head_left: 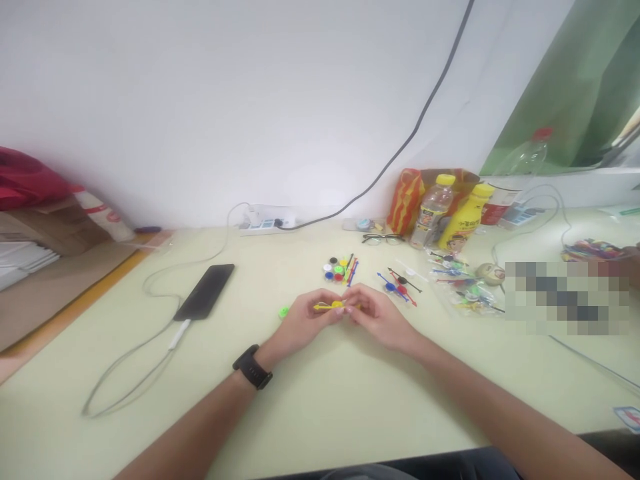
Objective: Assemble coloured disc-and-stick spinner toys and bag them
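Both hands meet above the middle of the table (320,407), fingertips closed on a yellow arrow spinner (337,305). My left hand (306,317) grips it from the left, and the arrow's tip points left across those fingers. My right hand (377,315) pinches its right side, hiding part of it. A green round piece (284,312) lies just left of my left hand. Behind the hands are several coloured discs (334,269) with loose arrows (353,272) beside them. To the right lie blue, red and black arrow spinners (400,287), each with a round centre.
A phone (206,293) on a charging cable lies left. Glasses (383,239), a clear bottle (433,213) and a yellow bottle (465,219) stand or lie at the back right. Bagged spinner parts (467,287) are at right; a power strip (267,221) sits by the wall.
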Demonstrator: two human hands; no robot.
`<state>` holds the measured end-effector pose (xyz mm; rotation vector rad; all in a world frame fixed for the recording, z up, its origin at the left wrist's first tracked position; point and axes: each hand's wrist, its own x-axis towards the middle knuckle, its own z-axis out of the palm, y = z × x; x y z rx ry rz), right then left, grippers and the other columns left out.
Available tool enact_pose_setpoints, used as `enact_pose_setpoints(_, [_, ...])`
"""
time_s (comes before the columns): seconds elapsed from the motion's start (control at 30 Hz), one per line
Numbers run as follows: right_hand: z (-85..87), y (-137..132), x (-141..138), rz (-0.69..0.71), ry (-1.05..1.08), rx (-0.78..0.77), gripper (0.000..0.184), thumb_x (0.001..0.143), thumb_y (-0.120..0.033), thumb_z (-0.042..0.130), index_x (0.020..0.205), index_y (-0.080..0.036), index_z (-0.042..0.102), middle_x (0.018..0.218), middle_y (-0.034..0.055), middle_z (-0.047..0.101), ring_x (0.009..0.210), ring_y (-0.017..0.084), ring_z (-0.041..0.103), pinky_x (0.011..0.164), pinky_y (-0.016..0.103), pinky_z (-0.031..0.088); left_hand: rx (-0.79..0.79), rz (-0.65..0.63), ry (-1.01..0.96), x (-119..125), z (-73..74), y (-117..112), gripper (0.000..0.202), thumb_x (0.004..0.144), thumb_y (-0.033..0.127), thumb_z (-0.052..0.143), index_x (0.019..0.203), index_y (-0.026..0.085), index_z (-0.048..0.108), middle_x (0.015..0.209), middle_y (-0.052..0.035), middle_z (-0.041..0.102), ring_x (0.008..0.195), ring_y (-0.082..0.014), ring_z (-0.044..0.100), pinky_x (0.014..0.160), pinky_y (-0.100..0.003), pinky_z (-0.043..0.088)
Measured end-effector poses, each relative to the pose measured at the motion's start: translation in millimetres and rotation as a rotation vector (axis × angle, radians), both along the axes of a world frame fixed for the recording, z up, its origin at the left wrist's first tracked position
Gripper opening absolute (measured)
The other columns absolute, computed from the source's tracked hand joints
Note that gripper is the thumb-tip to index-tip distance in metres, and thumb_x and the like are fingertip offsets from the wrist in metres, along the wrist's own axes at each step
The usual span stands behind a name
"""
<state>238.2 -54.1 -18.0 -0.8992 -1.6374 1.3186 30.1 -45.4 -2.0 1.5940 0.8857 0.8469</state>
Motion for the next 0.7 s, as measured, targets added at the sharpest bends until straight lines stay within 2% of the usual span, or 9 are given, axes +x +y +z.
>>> enact_pose_setpoints(0.17, [-1.6, 0.7, 1.3, -0.075, -0.099, 0.066, 0.021, 0.096, -0.041, 0.062, 0.103, -0.022, 0.061, 0.092, 0.0037, 0.069, 0.079, 0.018, 0.063, 0.073, 0.031, 0.05, 0.052, 0.036, 0.032, -1.6, -1.9, 0.6, 0.028, 0.091, 0.044, 0.074, 0.105, 0.019, 0.075, 0.108, -0.0087, 0.075, 0.102, -0.0238, 0.07, 0.091, -0.036, 0.059])
enact_pose_setpoints(0.33, [1.9, -0.6, 3.5, -0.119, -0.239, 0.157, 0.018, 0.097, -0.038, 0.06, 0.091, -0.021, 0.064, 0.079, 0.0009, 0.064, 0.07, 0.016, 0.058, 0.063, 0.028, 0.045, 0.069, 0.087, 0.052, -3.5, -4.9, 2.3, 0.029, 0.089, 0.044, 0.077, 0.102, 0.018, 0.074, 0.104, -0.0089, 0.075, 0.097, -0.0234, 0.071, 0.088, -0.037, 0.059])
enact_pose_setpoints(0.47, [3.2, -1.8, 4.7, -0.127, -0.292, 0.204, 0.015, 0.097, -0.034, 0.059, 0.09, -0.021, 0.064, 0.073, -0.0005, 0.063, 0.066, 0.015, 0.056, 0.06, 0.027, 0.042, 0.071, 0.129, 0.056, -3.7, -6.2, 3.0, 0.031, 0.085, 0.044, 0.08, 0.099, 0.017, 0.075, 0.103, -0.0094, 0.076, 0.094, -0.0237, 0.072, 0.088, -0.037, 0.06])
enact_pose_setpoints(0.7, [1.4, -2.3, 6.8, -0.146, -0.406, 0.261, 0.009, 0.096, -0.026, 0.059, 0.092, -0.021, 0.065, 0.073, -0.0017, 0.064, 0.064, 0.015, 0.056, 0.059, 0.027, 0.04, 0.05, 0.111, 0.04, -4.0, -7.4, 3.0, 0.033, 0.084, 0.043, 0.081, 0.104, 0.017, 0.073, 0.108, -0.0096, 0.077, 0.101, -0.0262, 0.073, 0.091, -0.039, 0.06])
